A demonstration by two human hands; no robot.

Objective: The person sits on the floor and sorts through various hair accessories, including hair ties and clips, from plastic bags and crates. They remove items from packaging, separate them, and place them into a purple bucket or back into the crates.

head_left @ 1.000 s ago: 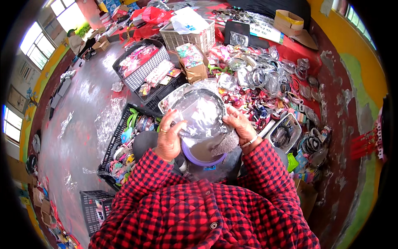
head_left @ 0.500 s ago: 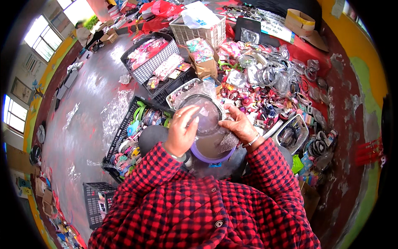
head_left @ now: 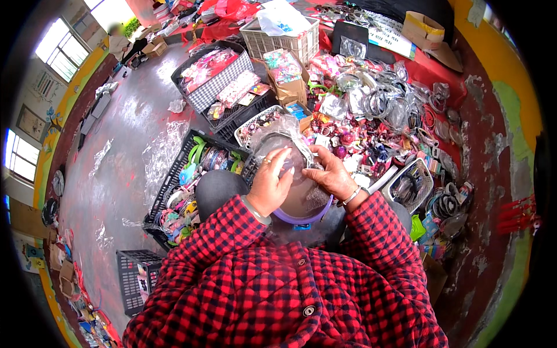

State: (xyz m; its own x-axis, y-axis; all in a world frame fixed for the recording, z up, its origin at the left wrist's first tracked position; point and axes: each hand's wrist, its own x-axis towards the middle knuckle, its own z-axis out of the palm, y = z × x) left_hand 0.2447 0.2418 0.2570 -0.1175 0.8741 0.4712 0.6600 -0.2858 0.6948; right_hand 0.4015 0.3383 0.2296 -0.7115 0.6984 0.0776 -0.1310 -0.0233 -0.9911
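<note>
Over a purple-rimmed basin of murky water, a clear plastic bag with a dark hoop-shaped thing inside is between my hands. My left hand has its fingers bent against the bag's near left side, thumb a little apart from them. On the other side my right hand pinches the bag's right edge between thumb and fingers. A greyish cloth shows blurred below my right hand, low in the basin; whether it touches the hand I cannot tell. The basin stands between my knees.
A black crate of headbands and hair bands stands at my left. Ahead are a patterned basket, a cardboard box and a white basket. Heaped bagged accessories spread to the right, near another white basket.
The greyish cloth under my right hand has dropped lower into the basin. My left hand has shifted slightly right, bringing both hands closer together on the bag.
</note>
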